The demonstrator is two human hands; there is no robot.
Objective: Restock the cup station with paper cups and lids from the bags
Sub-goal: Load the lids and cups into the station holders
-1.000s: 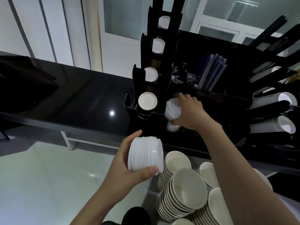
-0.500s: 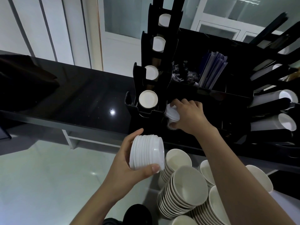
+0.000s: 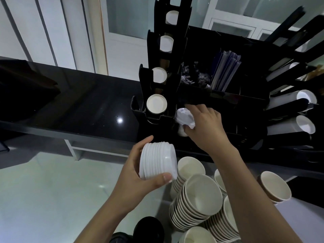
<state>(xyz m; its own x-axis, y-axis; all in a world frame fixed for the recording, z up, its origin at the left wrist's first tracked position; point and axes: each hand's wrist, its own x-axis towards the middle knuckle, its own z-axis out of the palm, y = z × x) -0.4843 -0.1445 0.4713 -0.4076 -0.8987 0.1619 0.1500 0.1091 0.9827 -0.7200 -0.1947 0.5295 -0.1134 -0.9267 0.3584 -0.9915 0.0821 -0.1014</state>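
Lids going into black cup station (image 3: 175, 88) on dark tabletop (image 3: 78, 106).

Left hand (image 3: 133, 178): thumb and fingers curled round white lid stack (image 3: 157, 163), held below the station. Right hand (image 3: 205, 125): fingers pinch a few lids (image 3: 185, 117) at a low slot beside the cup column. Stacked paper cups (image 3: 198, 200) near the forearms.

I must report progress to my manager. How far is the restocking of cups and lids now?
Done: the black station's cup slots already show cups. In hand: the right hand pushes a few lids into the station's lower compartment, and the left hand holds a stack of lids ready. Left: that stack, plus the nested cup stacks in front.
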